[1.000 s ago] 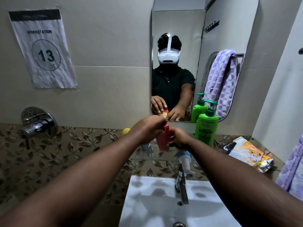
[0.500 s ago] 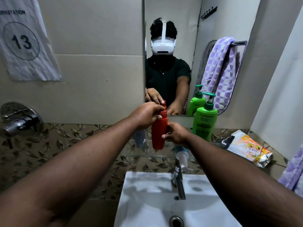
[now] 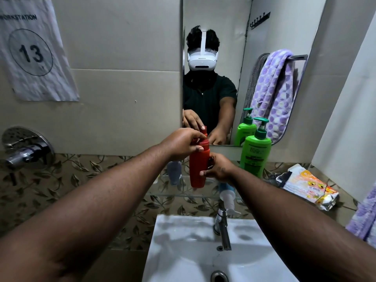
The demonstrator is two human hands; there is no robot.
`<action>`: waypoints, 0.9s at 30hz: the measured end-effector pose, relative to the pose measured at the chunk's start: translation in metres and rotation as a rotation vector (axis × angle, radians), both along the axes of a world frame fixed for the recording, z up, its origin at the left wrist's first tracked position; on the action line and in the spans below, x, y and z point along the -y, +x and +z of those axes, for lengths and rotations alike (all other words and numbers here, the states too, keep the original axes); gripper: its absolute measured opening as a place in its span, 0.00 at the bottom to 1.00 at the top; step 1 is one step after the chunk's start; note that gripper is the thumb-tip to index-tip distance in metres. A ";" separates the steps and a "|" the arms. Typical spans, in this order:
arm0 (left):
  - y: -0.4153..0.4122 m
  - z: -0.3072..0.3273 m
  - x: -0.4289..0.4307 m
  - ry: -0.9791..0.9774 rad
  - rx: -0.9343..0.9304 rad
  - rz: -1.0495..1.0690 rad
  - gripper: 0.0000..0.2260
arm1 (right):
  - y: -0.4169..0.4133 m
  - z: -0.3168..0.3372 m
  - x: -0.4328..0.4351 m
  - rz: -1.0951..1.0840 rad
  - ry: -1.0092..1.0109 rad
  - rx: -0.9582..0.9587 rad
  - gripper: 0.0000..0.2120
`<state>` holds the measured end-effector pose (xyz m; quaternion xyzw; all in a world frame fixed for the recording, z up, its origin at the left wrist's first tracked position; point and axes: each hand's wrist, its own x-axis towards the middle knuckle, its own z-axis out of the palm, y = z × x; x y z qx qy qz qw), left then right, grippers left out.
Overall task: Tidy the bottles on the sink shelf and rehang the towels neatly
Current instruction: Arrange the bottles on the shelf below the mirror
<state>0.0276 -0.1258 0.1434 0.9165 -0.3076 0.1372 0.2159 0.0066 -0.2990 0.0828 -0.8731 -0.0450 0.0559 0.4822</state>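
Note:
A red bottle (image 3: 198, 167) stands upright on the glass shelf (image 3: 183, 194) under the mirror. My left hand (image 3: 181, 142) grips its cap from above. My right hand (image 3: 218, 167) holds its lower body from the right. A green pump bottle (image 3: 255, 155) stands just right of it on the shelf. A white pump bottle (image 3: 227, 198) shows partly below my right wrist. A purple dotted towel (image 3: 364, 218) hangs at the right edge; the mirror shows it draped over a rail.
A crumpled orange and white packet (image 3: 309, 185) lies on the ledge at the right. The white sink (image 3: 183, 251) with its chrome tap (image 3: 222, 231) sits below the shelf. A chrome wall valve (image 3: 24, 149) sticks out at the left.
The red bottle went from being held tilted and covered by my hands to standing upright on the shelf. Both hands stay on it. The camera moved closer.

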 end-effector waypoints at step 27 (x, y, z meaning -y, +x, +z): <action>-0.060 -0.072 0.041 0.465 0.914 -0.504 0.07 | -0.024 0.007 0.053 0.016 -0.527 0.183 0.17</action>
